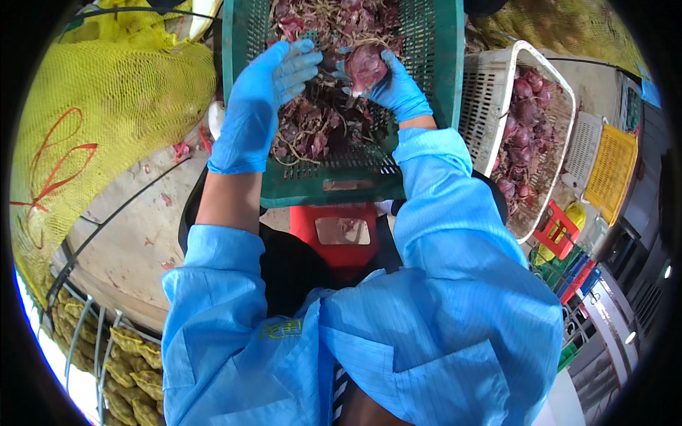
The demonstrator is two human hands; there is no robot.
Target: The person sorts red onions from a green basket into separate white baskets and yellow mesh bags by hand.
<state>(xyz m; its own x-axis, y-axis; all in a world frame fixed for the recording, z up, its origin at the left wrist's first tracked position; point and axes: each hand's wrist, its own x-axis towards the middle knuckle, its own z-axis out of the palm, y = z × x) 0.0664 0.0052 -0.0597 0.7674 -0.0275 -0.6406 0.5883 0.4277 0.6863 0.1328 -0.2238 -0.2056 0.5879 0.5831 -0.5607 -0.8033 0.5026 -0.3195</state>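
Observation:
A red onion (365, 68) with dry roots is gripped in my right hand (397, 88), its pale pointed tip towards me. To its left, my left hand (266, 88) is held flat with the fingers stretched out and nothing in it. Both hands wear blue gloves. They are over a green plastic crate (330, 197) with slotted walls. Loose onion skins and dry stalks (314, 128) cover much of the crate's floor. Whether whole onions lie under the skins, I cannot tell.
A red plastic stool or crate (333, 234) supports the green one. At right stands a white crate (567, 117) holding several red onions (525, 133), with a yellow crate (610, 170) beyond it. A large yellow mesh sack (117, 101) tied with red string stands at left.

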